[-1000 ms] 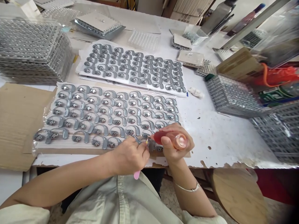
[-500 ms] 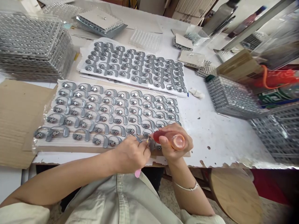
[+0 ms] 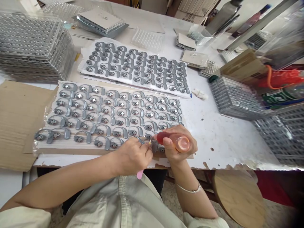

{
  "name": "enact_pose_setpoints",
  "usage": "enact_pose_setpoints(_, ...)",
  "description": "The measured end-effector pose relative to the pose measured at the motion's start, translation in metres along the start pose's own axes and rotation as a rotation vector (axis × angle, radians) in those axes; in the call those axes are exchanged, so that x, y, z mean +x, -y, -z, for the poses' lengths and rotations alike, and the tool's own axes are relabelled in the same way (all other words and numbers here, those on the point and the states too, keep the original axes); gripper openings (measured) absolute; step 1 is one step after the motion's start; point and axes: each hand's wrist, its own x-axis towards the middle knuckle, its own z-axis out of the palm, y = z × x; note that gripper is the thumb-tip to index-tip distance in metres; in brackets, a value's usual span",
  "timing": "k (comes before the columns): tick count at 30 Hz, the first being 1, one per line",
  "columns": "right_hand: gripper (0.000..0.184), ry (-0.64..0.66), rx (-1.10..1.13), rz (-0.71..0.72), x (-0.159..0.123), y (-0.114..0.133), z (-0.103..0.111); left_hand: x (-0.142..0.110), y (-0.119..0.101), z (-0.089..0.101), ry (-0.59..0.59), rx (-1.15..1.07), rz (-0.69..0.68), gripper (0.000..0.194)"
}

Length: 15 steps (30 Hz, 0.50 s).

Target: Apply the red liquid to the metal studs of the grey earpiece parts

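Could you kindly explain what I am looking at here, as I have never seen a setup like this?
Of course. There is no robot: these are a person's own bare hands, seen by one camera worn on the head and looking forward and down. On the white table lie two pale sheets, one behind the other, bearing rows of grey curved pieces with shiny round parts. The left hand holds a slim tool with a pink end. The right hand grips a reddish see-through bottle, its narrow end pointing at the near edge of the front rows. Tall stacks of filled trays stand at the left, with more at the right.
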Motion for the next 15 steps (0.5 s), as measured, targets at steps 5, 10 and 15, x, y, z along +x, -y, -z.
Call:
enact_pose_setpoints(5, 0.017, -0.014, -0.016, 0.001, -0.0005, -0.0015, 0.0005, -0.0013, 0.0002, -0.0013, 0.060, -0.006, -0.008, 0.016)
enact_pose_setpoints(10, 0.017, -0.003, -0.008, 0.003, -0.0006, -0.0010, 0.0001, -0.0013, 0.0000, -0.0016, 0.023, 0.005, 0.001, 0.016)
enact_pose_setpoints(15, 0.016, -0.020, -0.020, 0.018, 0.0002, -0.0013, -0.0004, -0.0003, -0.0004, -0.0021, -0.056, 0.009, 0.019, 0.016)
